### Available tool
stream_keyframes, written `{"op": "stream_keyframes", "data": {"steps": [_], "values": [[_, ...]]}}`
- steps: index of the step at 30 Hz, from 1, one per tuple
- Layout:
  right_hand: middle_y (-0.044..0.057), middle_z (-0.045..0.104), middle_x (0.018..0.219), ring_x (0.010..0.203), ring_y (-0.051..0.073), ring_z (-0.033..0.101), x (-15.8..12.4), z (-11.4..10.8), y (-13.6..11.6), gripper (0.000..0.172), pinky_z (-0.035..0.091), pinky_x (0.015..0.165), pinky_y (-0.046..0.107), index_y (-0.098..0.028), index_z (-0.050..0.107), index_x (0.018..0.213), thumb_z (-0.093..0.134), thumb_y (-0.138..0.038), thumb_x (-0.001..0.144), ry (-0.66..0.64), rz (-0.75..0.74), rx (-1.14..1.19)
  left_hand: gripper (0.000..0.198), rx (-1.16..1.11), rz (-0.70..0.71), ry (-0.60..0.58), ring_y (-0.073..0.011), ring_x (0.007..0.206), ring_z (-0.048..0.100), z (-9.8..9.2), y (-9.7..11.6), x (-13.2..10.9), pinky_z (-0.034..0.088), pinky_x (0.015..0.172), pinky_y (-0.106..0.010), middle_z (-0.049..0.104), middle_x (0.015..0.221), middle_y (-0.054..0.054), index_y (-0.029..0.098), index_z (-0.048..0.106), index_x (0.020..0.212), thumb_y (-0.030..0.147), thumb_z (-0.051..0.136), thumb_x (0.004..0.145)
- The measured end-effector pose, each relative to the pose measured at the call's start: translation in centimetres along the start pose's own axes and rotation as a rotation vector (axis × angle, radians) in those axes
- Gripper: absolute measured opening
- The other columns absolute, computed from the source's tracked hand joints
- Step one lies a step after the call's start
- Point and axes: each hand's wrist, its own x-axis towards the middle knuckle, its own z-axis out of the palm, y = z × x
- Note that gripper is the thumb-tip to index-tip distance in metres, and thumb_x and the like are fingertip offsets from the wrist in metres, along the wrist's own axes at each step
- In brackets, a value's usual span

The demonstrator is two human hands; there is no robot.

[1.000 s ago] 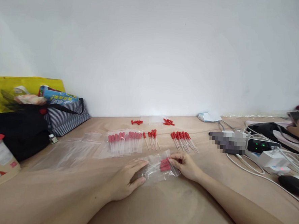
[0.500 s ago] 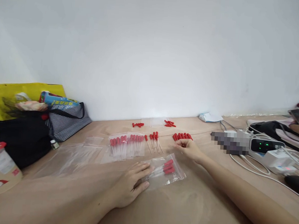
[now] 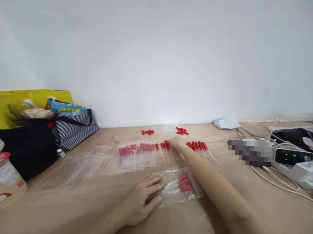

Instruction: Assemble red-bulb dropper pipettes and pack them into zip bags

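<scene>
A clear zip bag point(image 3: 174, 199) holding several red-bulbed droppers point(image 3: 185, 182) lies in front of me. My left hand point(image 3: 145, 197) rests on the bag's left end, thumb and fingers apart. Further back, my right hand point(image 3: 175, 143) is stretched over the table with its fingers bunched at the red bulbs of a small group of loose droppers point(image 3: 166, 151). Its fingertips are partly hidden, and whatever they hold cannot be made out. A single dropper point(image 3: 157, 147) lies left of that group. To the right of my wrist is a row of several droppers point(image 3: 198, 146).
Bagged droppers point(image 3: 135, 152) and flat empty bags point(image 3: 81, 165) lie to the left. At the wall are loose red bulbs point(image 3: 148, 132) and more red bulbs point(image 3: 182, 131). A tub point(image 3: 5, 182) and a striped bag point(image 3: 76, 129) stand left; chargers and cables point(image 3: 291, 174) sit right.
My right hand has moved left and back, from the right-hand row to the middle group of droppers. My left hand stays on the bag. The view has shifted slightly.
</scene>
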Motion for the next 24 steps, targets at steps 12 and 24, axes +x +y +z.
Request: {"op": "stream_keyframes", "data": {"steps": [12, 24], "values": [[0.004, 0.058, 0.071, 0.047, 0.007, 0.047, -3.3, -5.0, -0.8, 0.018, 0.039, 0.042, 0.019, -0.015, 0.051, 0.08, 0.043, -0.031, 0.082, 0.092, 0.063, 0.457, 0.036, -0.005, 0.011, 0.005, -0.0214, 0.12, 0.036, 0.0, 0.0, 0.1, 0.027, 0.101, -0.045, 0.042, 0.13, -0.002, 0.027, 0.047, 0.119, 0.033, 0.044, 0.084], [-0.007, 0.05, 0.06, 0.044, 0.007, 0.047, -13.3, -11.1, 6.3, 0.038, 0.04, 0.039, 0.02, -0.022, 0.045, 0.089, 0.06, -0.043, 0.062, 0.321, -0.128, 0.64, 0.039, 0.033, 0.019, 0.002, -0.0208, 0.121, 0.036, 0.3, -0.8, 0.3, 0.025, 0.102, -0.044, 0.041, 0.131, -0.001, 0.029, 0.043, 0.123, 0.038, 0.04, 0.085]]}}
